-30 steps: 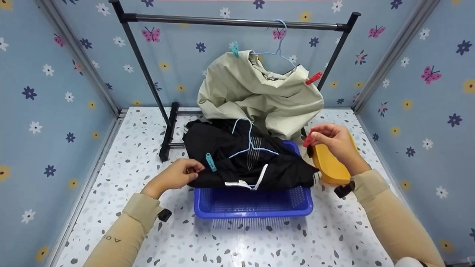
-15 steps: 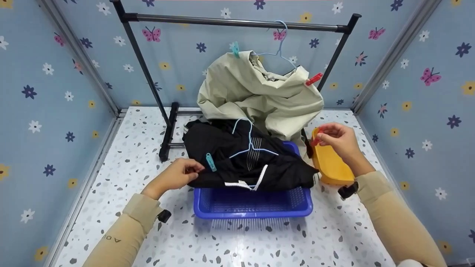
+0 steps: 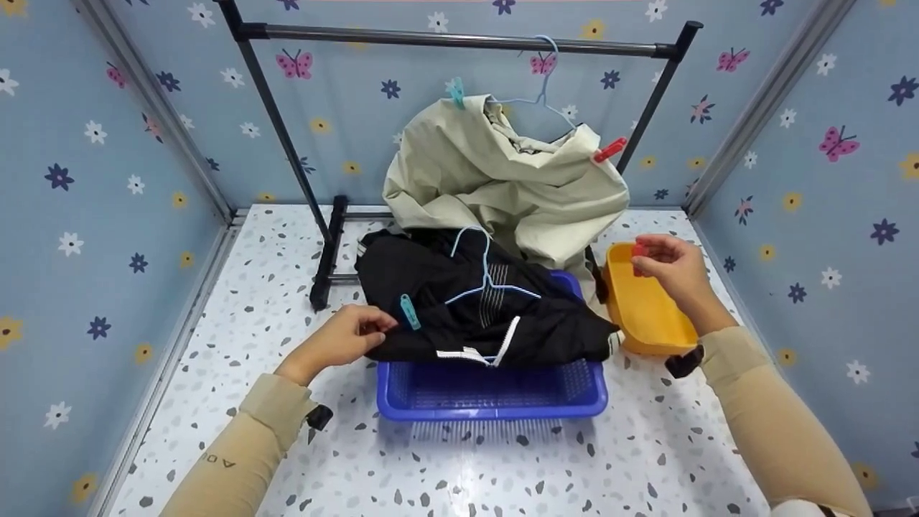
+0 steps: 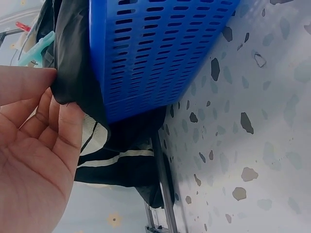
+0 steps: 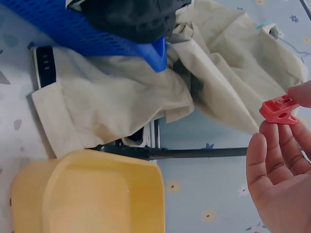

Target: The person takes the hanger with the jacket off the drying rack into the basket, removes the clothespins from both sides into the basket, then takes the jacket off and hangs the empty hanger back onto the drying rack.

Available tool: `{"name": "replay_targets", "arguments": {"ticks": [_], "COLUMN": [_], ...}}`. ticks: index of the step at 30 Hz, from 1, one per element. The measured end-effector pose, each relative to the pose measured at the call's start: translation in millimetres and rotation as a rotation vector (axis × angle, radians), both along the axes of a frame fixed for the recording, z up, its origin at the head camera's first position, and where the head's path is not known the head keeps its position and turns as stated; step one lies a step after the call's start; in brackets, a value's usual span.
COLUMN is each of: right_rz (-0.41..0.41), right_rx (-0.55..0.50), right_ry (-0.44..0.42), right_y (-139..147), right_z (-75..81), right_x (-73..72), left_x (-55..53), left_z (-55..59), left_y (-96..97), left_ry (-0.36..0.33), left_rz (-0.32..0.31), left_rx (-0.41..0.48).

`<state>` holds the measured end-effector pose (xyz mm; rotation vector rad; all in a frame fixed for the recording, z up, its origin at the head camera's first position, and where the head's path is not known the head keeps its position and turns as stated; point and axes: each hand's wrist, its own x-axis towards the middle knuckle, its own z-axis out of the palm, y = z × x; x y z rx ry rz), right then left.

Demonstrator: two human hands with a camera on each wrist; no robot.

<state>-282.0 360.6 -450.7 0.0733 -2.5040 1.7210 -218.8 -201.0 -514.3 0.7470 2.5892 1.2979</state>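
Observation:
A red clothespin [image 5: 279, 110] is pinched between the thumb and fingertips of my right hand [image 3: 678, 269], above a yellow tub [image 3: 646, 309]. My left hand [image 3: 348, 334] pinches the edge of a black jacket [image 3: 431, 266] between thumb and fingers, as the left wrist view shows. The jacket, with a white zip, lies over a blue basket [image 3: 495, 414]. A light blue hanger [image 3: 486, 280] lies on it, its lower part tucked under the cloth. Beside my left fingers, a teal clothespin [image 3: 409, 311] sits on the jacket.
Behind the basket stands a black clothes rack [image 3: 402, 36]. A beige garment [image 3: 502, 179] hangs there on a blue hanger [image 3: 547, 82], with a teal clothespin [image 3: 456, 92] and a red clothespin [image 3: 610, 149] on its top edge. Flowered walls [image 3: 108, 215] enclose the speckled floor [image 3: 474, 474].
My right hand has moved to the right with the red clothespin, from the tub's left edge to over its far part. My left hand keeps its place on the jacket.

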Motion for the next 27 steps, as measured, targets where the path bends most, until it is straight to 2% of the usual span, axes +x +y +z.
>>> {"name": "replay_targets", "arguments": {"ticks": [4,9,19,27], "right_rz": [-0.021,-0.057,-0.080,-0.094], "right_rx": [0.063,0.143,0.191,0.238], "right_ry": [-0.019,-0.082,-0.138,-0.210], "right_y": [6.8,16.1,32.9,44.0], "right_z": [-0.5,-7.5,-34.0,-60.1], "right_x": [-3.4,-5.9,-15.7,-16.7], "left_x": [-0.7,0.7,-0.1,1.5], "left_z": [1.3,0.6,-1.7,0.0], "left_y": [0.5,1.3,1.3,0.3], "left_ry": [0.001,0.000,0.003,-0.010], "left_rz": [0.002,0.004,0.007,0.013], "left_rx": [0.004,0.001,0.012,0.001]}}
